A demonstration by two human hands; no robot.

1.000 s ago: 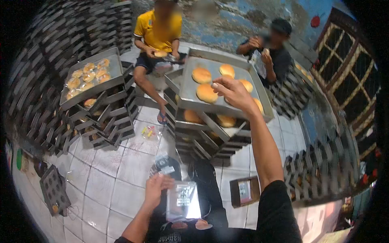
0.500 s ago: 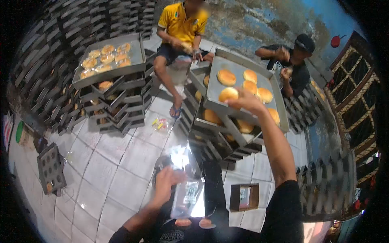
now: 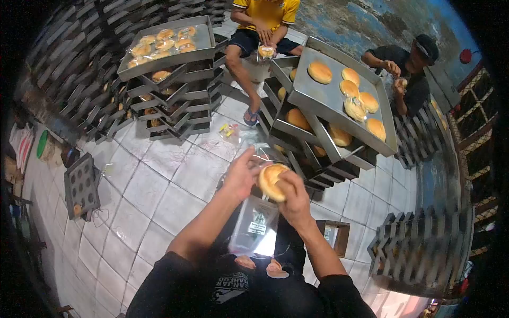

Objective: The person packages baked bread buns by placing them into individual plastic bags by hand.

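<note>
A round golden bun (image 3: 273, 181) is in my right hand (image 3: 294, 199), its fingers wrapped round the right side. My left hand (image 3: 244, 175) is at the bun's left, fingers bent around the edge of a clear plastic bag (image 3: 262, 152). Below both hands, a stack of clear bags with a printed label (image 3: 254, 228) lies on my lap. Ahead to the right, a metal tray (image 3: 339, 69) on a stack of trays holds several loose buns, one of them with a glossy wrapping.
Wrapped buns fill another tray (image 3: 130, 71) on a stack at the left. Two people sit opposite, one in a yellow shirt (image 3: 260, 15), one in black (image 3: 421, 87). A small box (image 3: 342, 239) stands at my right, a moulded pan (image 3: 82, 185) at the far left.
My right hand has come back from the tray with a bun and now meets my left hand over my lap. My left hand has moved forward. The view has shifted down and right.
</note>
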